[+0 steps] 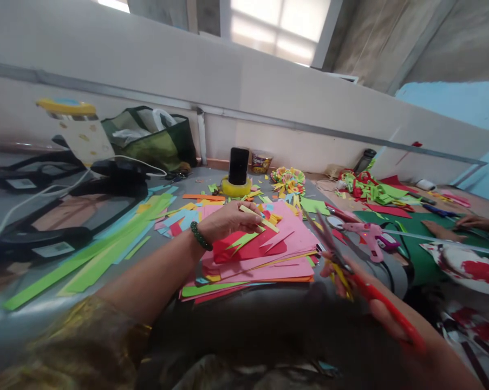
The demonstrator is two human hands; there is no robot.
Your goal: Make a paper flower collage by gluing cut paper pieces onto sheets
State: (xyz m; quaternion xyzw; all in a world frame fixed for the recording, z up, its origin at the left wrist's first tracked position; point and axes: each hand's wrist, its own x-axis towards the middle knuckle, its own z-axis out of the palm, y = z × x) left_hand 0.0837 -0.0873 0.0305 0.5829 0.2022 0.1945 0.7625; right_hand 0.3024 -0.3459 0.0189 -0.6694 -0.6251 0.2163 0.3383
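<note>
Above a stack of pink and coloured paper (260, 268), my left hand (234, 221) pinches a thin pale yellow paper strip (271, 224). A green beaded bracelet (201, 236) circles that wrist. To the right of the stack, my right hand (360, 295) holds red-handled scissors (384, 303), their blades tilted up and left and slightly blurred. Yellow paper pieces (342, 276) are at the fingers of the same hand. Cut green pieces (243, 242) lie on red paper under my left hand.
Long green strips (106, 254) lie at the left. A phone (239, 166) stands on a yellow tape roll (236, 187) behind the stack. A pink glue gun (368, 235) rests at the right, near another person's hand (477, 223). A tumbler (84, 132) stands back left.
</note>
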